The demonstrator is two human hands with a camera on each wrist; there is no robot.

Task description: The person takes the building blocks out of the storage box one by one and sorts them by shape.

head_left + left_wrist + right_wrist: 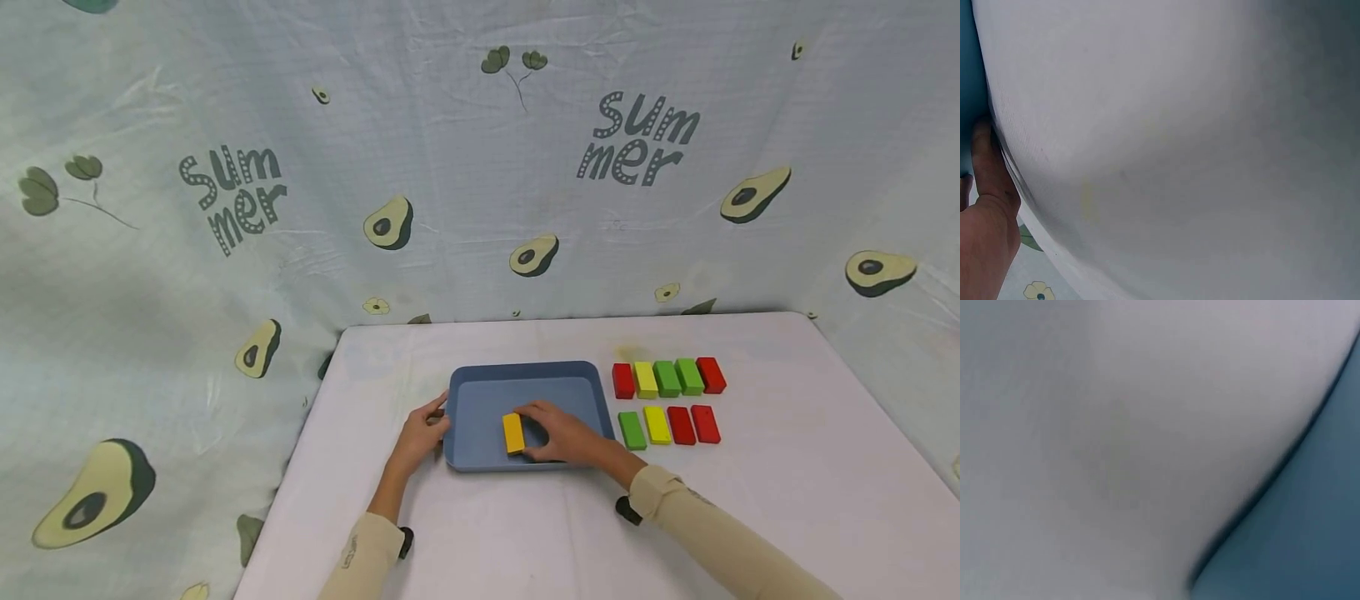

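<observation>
A blue-grey tray (480,375) lies on the table. Inside it, my right hand (558,433) pinches an orange-yellow block (513,433) between the thumb and fingers. The block stays near the tray floor; whether it touches cannot be told. My left hand (422,437) grips the tray's left edge. In the left wrist view, fingers of the left hand (994,187) lie against the tray's side (969,81). The right wrist view shows part of the tray (1297,531) and neither the right hand nor the block.
Right of the tray, two rows of blocks lie on the white-covered table (495,533). The back row has red, yellow and green blocks (666,379); the front row has a green block (632,431), a yellow block (657,425) and two red blocks (682,426). A printed curtain (465,167) hangs behind.
</observation>
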